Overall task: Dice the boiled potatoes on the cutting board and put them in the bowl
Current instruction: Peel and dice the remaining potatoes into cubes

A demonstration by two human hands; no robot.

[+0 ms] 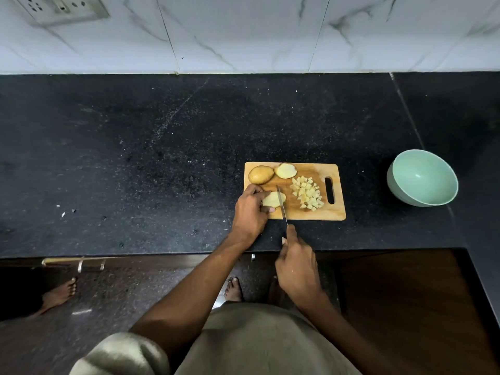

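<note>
Board (311, 212) on table (135, 158): left hand (250, 209) grip clamped on potato half (273, 199); right hand (296, 262) grip clamped on knife (281, 205); dice (307, 193); bowl (422, 177) apart.

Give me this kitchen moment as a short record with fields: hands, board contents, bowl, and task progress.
left hand: left hand holds a potato half on the cutting board
right hand: right hand grips the knife, blade at the half's right end
board contents: whole potato, second half, diced potato pile
bowl: green bowl right of board, holds no potato
progress: partly diced, nothing transferred
</note>
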